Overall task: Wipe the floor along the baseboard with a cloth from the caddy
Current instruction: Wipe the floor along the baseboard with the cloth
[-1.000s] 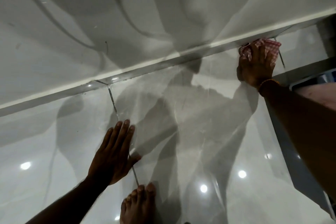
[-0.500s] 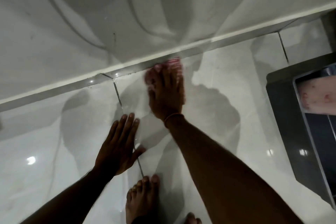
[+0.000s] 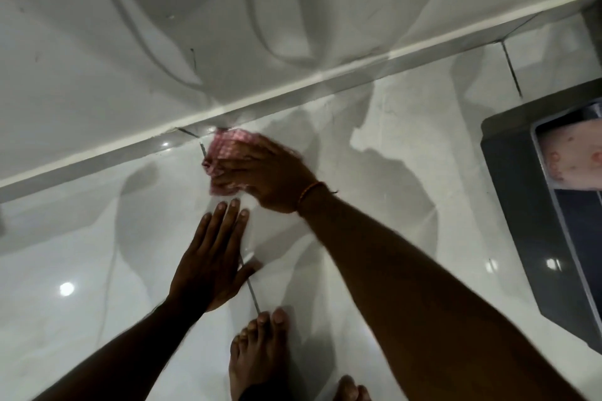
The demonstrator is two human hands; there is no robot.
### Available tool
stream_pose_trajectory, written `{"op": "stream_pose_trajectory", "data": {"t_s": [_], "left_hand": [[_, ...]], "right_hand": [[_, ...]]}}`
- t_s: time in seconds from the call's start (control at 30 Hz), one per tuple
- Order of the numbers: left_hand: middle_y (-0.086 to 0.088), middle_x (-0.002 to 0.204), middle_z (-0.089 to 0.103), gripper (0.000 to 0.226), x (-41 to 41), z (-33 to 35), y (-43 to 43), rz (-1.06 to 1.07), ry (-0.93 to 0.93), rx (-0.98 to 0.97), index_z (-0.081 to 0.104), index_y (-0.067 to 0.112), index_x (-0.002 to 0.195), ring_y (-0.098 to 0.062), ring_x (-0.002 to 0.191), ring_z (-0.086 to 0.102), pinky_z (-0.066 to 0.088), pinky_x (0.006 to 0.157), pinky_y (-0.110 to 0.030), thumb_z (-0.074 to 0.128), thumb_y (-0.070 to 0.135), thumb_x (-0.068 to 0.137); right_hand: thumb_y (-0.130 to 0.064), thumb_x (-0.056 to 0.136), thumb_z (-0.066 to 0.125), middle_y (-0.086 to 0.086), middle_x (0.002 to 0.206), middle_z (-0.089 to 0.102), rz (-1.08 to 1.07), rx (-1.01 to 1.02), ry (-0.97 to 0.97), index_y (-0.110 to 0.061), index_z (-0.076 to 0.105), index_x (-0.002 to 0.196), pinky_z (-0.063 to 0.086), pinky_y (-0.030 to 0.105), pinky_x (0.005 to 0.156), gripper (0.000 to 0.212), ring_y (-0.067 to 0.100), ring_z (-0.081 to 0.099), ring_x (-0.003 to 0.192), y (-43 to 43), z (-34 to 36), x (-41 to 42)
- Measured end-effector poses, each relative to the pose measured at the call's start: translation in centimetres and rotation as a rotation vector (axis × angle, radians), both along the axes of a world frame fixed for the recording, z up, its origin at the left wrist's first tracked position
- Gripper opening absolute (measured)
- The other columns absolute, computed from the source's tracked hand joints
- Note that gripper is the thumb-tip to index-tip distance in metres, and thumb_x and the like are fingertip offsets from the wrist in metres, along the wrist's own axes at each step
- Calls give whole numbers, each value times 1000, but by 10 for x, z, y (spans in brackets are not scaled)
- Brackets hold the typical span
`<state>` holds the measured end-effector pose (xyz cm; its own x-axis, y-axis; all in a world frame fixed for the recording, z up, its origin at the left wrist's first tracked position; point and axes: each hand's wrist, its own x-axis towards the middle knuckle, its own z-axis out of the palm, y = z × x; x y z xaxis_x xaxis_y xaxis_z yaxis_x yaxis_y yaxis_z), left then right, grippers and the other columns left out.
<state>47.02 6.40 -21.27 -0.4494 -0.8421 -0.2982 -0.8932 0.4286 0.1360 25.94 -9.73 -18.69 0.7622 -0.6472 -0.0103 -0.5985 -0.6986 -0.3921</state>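
Note:
A pink checked cloth point(image 3: 224, 148) lies on the glossy white floor tiles point(image 3: 342, 146), just below the grey baseboard point(image 3: 107, 161). My right hand point(image 3: 267, 172) presses flat on the cloth, blurred by motion, fingers pointing left, with an orange thread at the wrist. My left hand point(image 3: 211, 257) rests flat on the floor with fingers spread, a little nearer to me, over a dark grout line. It holds nothing. A dark grey caddy point(image 3: 527, 205) stands at the right edge, with a pinkish cloth inside it.
My bare foot point(image 3: 257, 355) stands on the tile near the bottom centre, with the toes of the other foot point(image 3: 351, 389) beside it. A white wall point(image 3: 163, 26) rises behind the baseboard. Ceiling lights reflect on the floor.
My right hand has swept the cloth leftward along the baseboard, from the far right to just above my left hand. The left hand has stayed put on the floor.

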Motion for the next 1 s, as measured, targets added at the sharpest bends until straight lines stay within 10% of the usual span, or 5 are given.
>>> {"op": "stream_pose_trajectory", "data": {"t_s": [0.13, 0.37, 0.57, 1.0], "left_hand": [[-19, 181, 5, 96, 1, -1, 2, -1, 43, -16, 11, 5, 170, -39, 168, 7, 11, 136, -55, 35, 72, 105], [-18, 181, 5, 94, -1, -3, 3, 19, 54, -37, 14, 6, 170, -39, 168, 8, 5, 137, -50, 36, 69, 105], [-17, 181, 6, 94, -3, -5, 3, 42, 46, -31, 13, 7, 171, -37, 168, 7, 0, 137, -47, 33, 70, 105], [-24, 178, 12, 92, -9, 6, 1, 11, 29, -27, 18, 0, 168, -41, 167, 8, 11, 136, -55, 31, 68, 107]], "right_hand": [[-18, 108, 43, -3, 156, 53, -82, -83, 6, -32, 62, 140, 21, 51, 130, 39, 23, 39, 153, -24, -3, -97], [-28, 105, 34, 6, 167, 36, -636, 60, 298, -25, 40, 157, 19, 55, 128, 52, 34, 27, 158, -60, 3, -269], [-36, 108, 36, 14, 172, 17, -1342, 216, 137, -18, 25, 162, -1, 49, 131, 57, 40, 9, 160, -99, 5, -308], [-38, 105, 28, 13, 174, 13, -1145, 206, 164, -24, 15, 165, 1, 58, 131, 62, 40, 4, 161, -19, -3, -77]]}}
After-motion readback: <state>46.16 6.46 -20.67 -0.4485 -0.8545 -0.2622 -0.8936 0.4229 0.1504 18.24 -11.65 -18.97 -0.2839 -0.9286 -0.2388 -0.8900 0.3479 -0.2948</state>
